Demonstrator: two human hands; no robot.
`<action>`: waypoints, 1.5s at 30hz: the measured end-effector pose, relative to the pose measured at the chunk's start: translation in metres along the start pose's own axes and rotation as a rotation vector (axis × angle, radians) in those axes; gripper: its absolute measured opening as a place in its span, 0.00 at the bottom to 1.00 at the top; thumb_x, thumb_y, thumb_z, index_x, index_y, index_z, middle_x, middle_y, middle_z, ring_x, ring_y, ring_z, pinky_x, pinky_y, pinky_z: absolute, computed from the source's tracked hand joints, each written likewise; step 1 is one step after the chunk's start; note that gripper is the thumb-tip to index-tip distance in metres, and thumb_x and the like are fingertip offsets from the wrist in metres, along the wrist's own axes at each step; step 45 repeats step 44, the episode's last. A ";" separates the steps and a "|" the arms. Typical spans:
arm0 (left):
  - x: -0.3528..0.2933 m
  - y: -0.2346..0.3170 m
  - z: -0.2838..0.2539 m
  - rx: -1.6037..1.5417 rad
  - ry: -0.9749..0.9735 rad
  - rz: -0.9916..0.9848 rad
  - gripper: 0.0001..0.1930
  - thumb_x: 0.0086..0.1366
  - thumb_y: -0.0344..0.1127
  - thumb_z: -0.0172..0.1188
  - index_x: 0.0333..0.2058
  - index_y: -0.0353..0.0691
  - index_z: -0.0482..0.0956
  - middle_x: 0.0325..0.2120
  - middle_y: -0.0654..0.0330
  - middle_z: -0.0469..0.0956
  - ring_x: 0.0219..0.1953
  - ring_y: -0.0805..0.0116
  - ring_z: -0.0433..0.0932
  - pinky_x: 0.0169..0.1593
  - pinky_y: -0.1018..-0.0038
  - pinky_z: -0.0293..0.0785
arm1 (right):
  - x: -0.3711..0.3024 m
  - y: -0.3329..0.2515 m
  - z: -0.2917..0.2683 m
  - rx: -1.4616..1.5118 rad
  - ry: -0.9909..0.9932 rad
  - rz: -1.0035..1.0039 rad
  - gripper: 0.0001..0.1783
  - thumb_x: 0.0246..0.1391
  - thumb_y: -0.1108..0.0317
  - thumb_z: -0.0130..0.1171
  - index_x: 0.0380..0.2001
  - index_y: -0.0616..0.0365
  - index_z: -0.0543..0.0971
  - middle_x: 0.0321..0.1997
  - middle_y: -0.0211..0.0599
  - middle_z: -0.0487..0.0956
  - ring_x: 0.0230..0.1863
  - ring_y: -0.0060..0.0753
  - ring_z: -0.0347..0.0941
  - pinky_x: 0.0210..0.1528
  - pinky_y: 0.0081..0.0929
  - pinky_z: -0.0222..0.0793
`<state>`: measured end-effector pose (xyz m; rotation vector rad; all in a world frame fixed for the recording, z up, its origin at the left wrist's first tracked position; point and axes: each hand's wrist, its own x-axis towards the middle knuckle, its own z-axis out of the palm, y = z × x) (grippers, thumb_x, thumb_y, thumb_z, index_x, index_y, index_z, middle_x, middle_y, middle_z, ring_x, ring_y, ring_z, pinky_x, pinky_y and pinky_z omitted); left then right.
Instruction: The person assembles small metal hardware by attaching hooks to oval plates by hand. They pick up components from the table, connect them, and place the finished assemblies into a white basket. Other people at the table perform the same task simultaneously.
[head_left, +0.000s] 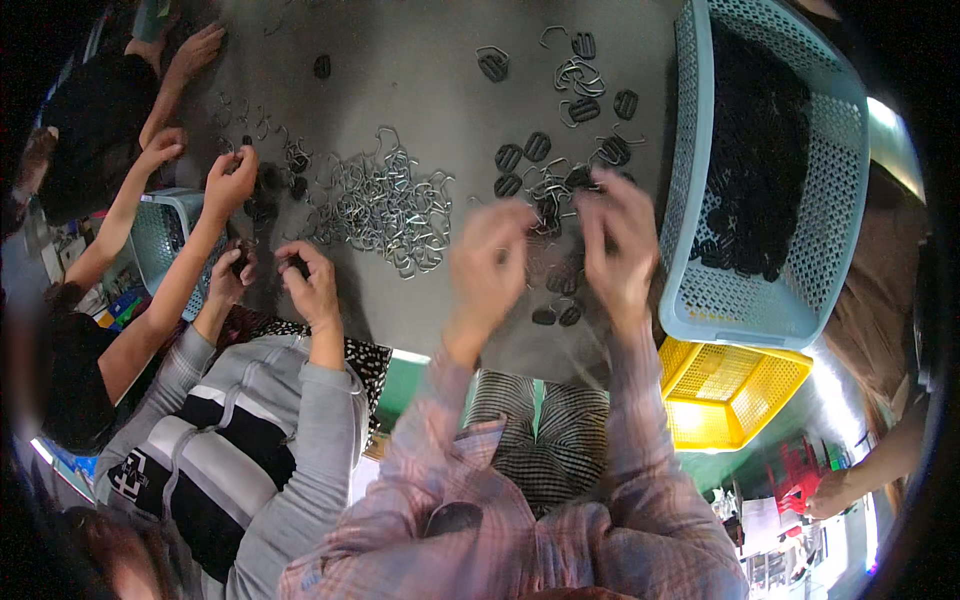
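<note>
Both my hands hover over a grey table point(420, 40), blurred by motion. The fingers of my left hand point(490, 265) are curled together; what they hold, if anything, is lost in the blur. My right hand point(620, 235) has its fingers bent inward, with a dark piece at the fingertips that I cannot make out. Between and beyond my hands lie black slotted plastic buckles point(508, 157) and bent metal wire hooks point(575, 76), some of them joined. A large pile of loose metal hooks point(385, 205) spreads left of my left hand.
A light-blue perforated basket point(690, 200) full of black pieces stands at my right, above a yellow basket point(735, 435). On my left, a person in grey point(330, 400) and others work with their hands at the table. Another blue basket point(150, 240) stands there. An arm point(870, 480) shows far right.
</note>
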<state>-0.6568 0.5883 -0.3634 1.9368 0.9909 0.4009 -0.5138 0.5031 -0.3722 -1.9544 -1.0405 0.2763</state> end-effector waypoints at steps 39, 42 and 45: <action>-0.128 -0.026 0.019 0.100 -0.465 -0.158 0.12 0.49 0.31 0.65 0.31 0.40 0.72 0.29 0.59 0.71 0.29 0.62 0.75 0.32 0.71 0.71 | -0.204 -0.019 -0.014 0.709 -0.044 0.945 0.16 0.44 0.67 0.65 0.30 0.58 0.68 0.27 0.31 0.68 0.23 0.22 0.62 0.23 0.20 0.59; -0.121 -0.047 0.016 -0.455 -0.494 -0.240 0.09 0.53 0.29 0.63 0.30 0.41 0.71 0.32 0.60 0.72 0.32 0.63 0.75 0.36 0.74 0.71 | -0.192 -0.013 -0.035 1.265 -0.056 0.853 0.18 0.44 0.68 0.64 0.34 0.58 0.65 0.40 0.37 0.69 0.33 0.29 0.69 0.29 0.21 0.68; -0.113 -0.054 0.006 -0.988 -0.453 -0.521 0.11 0.54 0.34 0.65 0.31 0.41 0.72 0.37 0.59 0.74 0.41 0.63 0.74 0.45 0.73 0.71 | -0.176 -0.006 -0.047 1.385 -0.167 0.725 0.22 0.46 0.67 0.63 0.40 0.56 0.62 0.42 0.40 0.69 0.41 0.34 0.71 0.39 0.22 0.74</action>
